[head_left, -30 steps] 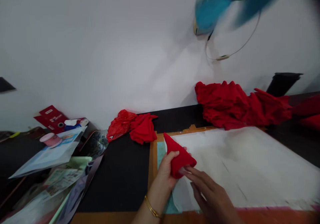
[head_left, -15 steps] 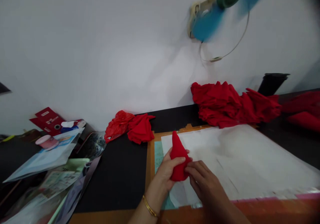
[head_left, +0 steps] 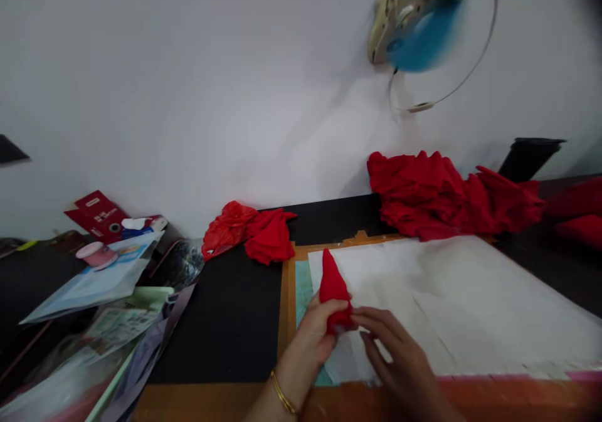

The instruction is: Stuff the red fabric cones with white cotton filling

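Note:
My left hand (head_left: 316, 328) is wrapped round a red pointed cloth piece (head_left: 333, 281), shaped like a small cone hat. Its tip points up and away from me, and my left thumb lies across its lower part. A small pale patch shows at its bottom end; what that is I cannot make out. My right hand (head_left: 397, 347) is at the cloth's lower right edge, index finger stretched to it and thumb apart below. Under both hands lies a white sheet (head_left: 451, 296) on the table.
A large heap of red cloth (head_left: 423, 193) lies against the wall, with a smaller red pile (head_left: 270, 237) beside a red plastic bag (head_left: 230, 224). Papers, a pink round container (head_left: 96, 254) and a red box (head_left: 101, 215) crowd the left. A wall fan (head_left: 423, 33) spins above.
My right thumb has come away from the cloth edge and the fingers have spread. The cloth's lower end has tilted and bunched in my left hand. The view has shifted slightly left.

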A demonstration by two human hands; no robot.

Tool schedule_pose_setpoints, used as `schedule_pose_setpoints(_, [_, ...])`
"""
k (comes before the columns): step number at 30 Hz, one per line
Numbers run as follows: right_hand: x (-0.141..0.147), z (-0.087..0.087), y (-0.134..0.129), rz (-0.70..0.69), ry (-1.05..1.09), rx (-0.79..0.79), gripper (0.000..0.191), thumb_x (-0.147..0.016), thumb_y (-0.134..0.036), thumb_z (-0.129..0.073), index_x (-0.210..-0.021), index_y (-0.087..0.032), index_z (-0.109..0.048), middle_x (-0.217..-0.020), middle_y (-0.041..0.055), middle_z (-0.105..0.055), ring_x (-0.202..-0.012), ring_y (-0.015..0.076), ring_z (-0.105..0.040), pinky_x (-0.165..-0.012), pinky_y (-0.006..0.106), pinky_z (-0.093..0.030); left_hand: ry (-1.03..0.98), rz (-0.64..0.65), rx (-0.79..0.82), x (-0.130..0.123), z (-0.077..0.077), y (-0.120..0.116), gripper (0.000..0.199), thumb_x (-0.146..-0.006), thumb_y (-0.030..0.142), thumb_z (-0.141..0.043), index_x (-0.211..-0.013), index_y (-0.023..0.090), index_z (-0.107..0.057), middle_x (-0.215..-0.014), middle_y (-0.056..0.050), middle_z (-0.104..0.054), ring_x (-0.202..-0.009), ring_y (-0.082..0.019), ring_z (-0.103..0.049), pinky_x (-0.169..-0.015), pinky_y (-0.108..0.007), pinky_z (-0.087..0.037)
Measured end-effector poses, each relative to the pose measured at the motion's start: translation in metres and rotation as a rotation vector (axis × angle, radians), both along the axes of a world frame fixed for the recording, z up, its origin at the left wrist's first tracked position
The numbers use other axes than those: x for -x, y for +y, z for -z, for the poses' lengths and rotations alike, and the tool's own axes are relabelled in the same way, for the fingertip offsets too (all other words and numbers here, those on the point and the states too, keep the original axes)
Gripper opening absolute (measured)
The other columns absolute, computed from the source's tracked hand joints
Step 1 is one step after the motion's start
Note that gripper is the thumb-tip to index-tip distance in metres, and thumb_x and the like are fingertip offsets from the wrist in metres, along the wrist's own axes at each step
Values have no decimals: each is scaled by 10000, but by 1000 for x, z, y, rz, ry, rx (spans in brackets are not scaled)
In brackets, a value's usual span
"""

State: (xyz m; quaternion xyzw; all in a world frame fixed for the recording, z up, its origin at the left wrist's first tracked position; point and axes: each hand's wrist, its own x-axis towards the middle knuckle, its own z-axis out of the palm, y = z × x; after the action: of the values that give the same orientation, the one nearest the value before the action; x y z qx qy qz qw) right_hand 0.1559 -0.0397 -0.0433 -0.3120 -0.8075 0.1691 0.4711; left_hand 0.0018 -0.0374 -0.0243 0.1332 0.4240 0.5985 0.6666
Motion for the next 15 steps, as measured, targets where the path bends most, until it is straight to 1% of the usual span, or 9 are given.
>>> schedule_pose_setpoints(2, [-16, -7, 4, 93, 2, 66, 276, -932, -166, -480, -1153, -268, -609, -1117, 80, -647, -983, 201, -650, -764, 298, -586, -1, 44, -9, 7, -5, 1, 229, -570, 124, -737, -789, 141, -672, -734, -45, -665, -616, -134, -568, -568, -248, -422])
schedule_pose_setpoints(4, [-29, -12, 8, 187, 21, 162, 217, -944, -230, -486, -1111, -260, -622, -1109, 79, -649, -898, 193, -659, -668, 273, -580, -20, 85, -11, 12, -11, 2, 205, -558, 117, -727, -748, 134, -651, -705, -37, -630, -605, -118, -536, -533, -227, -383])
schedule_pose_setpoints(6, [-35, -13, 10, 223, 38, 246, 199, -949, -270, -478, -1072, -249, -633, -1091, 75, -655, -824, 180, -655, -621, 262, -565, -46, 106, -19, 14, -17, 3, 190, -544, 111, -719, -713, 127, -635, -704, -30, -603, -594, -94, -494, -496, -200, -329])
schedule_pose_setpoints(9, [-31, -10, 7, 165, 75, 310, 204, -947, -297, -469, -1032, -238, -645, -1059, 66, -665, -790, 169, -648, -652, 263, -556, -54, 149, -21, 13, -21, 6, 172, -544, 130, -711, -693, 124, -624, -660, -5, -552, -526, -55, -391, -446, -179, -259])
schedule_pose_setpoints(11, [-24, -9, 3, 124, 106, 379, 227, -949, -325, -463, -1062, -230, -636, -1021, 66, -664, -753, 163, -638, -616, 251, -540, 0, 194, 11, 8, -22, 7, 157, -557, 164, -708, -680, 130, -617, -608, 14, -508, -488, -45, -333, -426, -171, -239])
schedule_pose_setpoints(13, [-18, -10, 0, 90, 139, 486, 303, -951, -375, -456, -1168, -220, -600, -1000, 73, -653, -724, 163, -627, -553, 239, -511, 135, 223, 55, 1, -26, 1, 154, -575, 215, -705, -671, 150, -603, -599, 16, -501, -486, -56, -346, -423, -168, -260])
schedule_pose_setpoints(14, [-17, -11, -1, 72, 160, 542, 356, -952, -404, -448, -1228, -215, -570, -1015, 80, -648, -736, 167, -627, -546, 240, -504, 223, 228, 75, -4, -30, -4, 161, -576, 237, -709, -661, 163, -593, -603, 11, -510, -501, -71, -382, -430, -171, -292])
schedule_pose_setpoints(15, [-17, -14, 0, 46, 189, 581, 405, -950, -434, -444, -1270, -210, -548, -1052, 89, -643, -789, 178, -631, -585, 250, -512, 331, 249, 51, -8, -34, -10, 163, -585, 262, -709, -663, 180, -592, -620, 3, -533, -521, -90, -419, -442, -181, -330])
